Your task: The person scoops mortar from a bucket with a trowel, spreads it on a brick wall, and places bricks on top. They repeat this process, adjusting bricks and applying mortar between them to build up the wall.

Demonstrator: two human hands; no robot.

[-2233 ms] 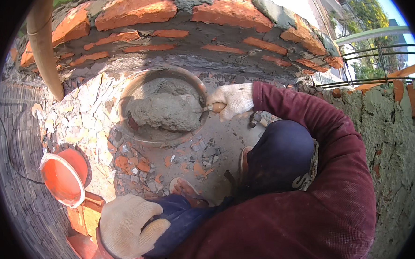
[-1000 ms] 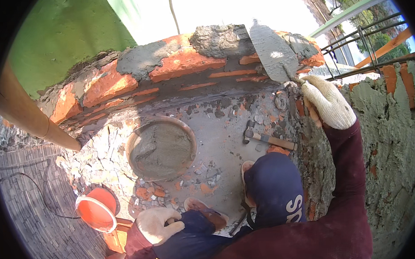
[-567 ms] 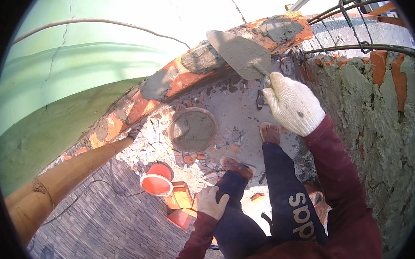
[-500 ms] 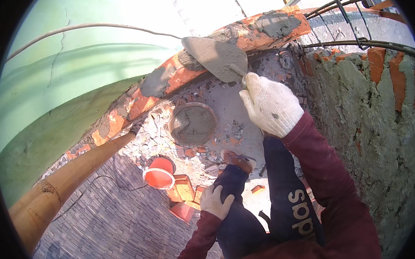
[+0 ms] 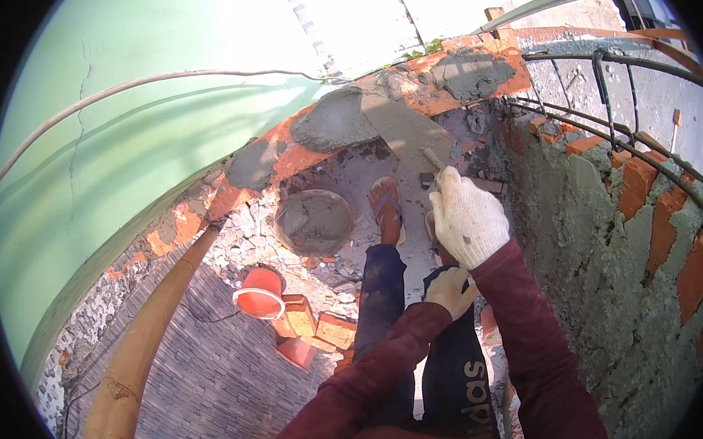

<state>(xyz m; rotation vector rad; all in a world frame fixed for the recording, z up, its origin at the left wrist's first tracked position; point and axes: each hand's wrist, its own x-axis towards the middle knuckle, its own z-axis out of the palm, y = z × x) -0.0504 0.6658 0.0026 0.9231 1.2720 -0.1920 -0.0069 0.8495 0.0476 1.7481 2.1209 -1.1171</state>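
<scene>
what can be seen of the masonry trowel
The masonry trowel has a broad, metal-looking blade smeared grey and a short shank. Its handle is mostly hidden inside the right hand's grip. The blade points away and leftward, its far end over the brick wall, by a mortar patch; whether it touches either can't be told.

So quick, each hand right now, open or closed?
Left hand: at the right leg, no tool visible; open or closed can't be told.
Right hand: closed, holding the trowel.

Strong sunlight; glare, shadow streaks across green wall (image 5: 148,127).
</scene>
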